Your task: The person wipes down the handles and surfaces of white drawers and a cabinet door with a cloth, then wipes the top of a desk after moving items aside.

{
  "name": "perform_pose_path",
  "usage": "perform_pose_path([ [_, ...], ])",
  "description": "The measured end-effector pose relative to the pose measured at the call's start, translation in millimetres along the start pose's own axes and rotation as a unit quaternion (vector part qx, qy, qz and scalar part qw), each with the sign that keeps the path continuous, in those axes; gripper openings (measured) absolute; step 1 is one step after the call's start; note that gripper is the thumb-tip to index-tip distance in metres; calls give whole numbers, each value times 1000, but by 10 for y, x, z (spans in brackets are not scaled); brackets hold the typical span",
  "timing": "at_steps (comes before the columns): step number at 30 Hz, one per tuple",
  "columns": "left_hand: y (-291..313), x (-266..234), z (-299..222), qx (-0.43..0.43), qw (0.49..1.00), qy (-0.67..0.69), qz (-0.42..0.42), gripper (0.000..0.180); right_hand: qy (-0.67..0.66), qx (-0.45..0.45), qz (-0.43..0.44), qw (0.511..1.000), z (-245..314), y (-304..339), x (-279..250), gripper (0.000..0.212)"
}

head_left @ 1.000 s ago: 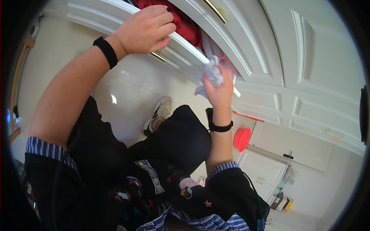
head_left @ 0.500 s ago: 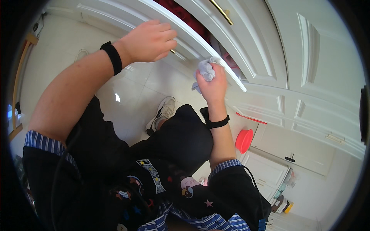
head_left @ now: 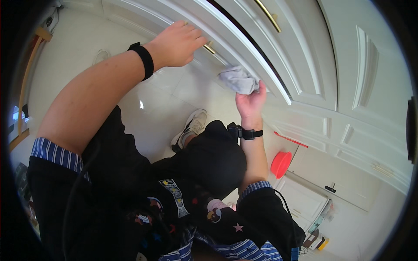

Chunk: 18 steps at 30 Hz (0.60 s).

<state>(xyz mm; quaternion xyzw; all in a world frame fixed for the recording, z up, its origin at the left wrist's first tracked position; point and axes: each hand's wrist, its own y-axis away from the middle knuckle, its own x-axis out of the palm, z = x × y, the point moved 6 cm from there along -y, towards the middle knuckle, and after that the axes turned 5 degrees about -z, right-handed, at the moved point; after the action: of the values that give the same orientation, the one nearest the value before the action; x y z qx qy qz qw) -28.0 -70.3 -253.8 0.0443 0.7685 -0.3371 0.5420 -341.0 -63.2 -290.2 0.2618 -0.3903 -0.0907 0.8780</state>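
Observation:
A white drawer [head_left: 244,61] with a gold handle [head_left: 209,48] stands slightly out from the cabinet, a narrow dark gap along its top edge. My left hand [head_left: 178,45] is at that handle, its fingers curled over the middle, where it covers the metal. Near the drawer's right end, my right hand [head_left: 251,102] grips a crumpled light-grey cloth [head_left: 237,80] and presses it to the drawer front. The thumb points up along the drawer face; the other fingers are partly hidden behind the cloth. Both wrists wear black straps.
Another drawer with a gold handle [head_left: 269,16] is above the gap. To the right lie a red basin [head_left: 281,165] and a thin red stick [head_left: 291,139] by white cabinets. My shoe [head_left: 191,127] rests on shiny floor tiles [head_left: 163,106]. A wooden frame [head_left: 27,82] stands at far left.
The drawer has moved in toward the cabinet, hiding the red items that showed inside. My left hand moved with its handle. The cloth, bunched in my right hand before, now spreads against the drawer front.

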Motion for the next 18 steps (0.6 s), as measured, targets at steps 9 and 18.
perform_pose_path([
  [9,-12,69,39,-10,1000,12,-15,44,-4,-66,47,997,78,189,324,50],
  [18,107,-70,39,71,994,43,-72,36,67,-30,-44,996,-105,2,136,38],
])
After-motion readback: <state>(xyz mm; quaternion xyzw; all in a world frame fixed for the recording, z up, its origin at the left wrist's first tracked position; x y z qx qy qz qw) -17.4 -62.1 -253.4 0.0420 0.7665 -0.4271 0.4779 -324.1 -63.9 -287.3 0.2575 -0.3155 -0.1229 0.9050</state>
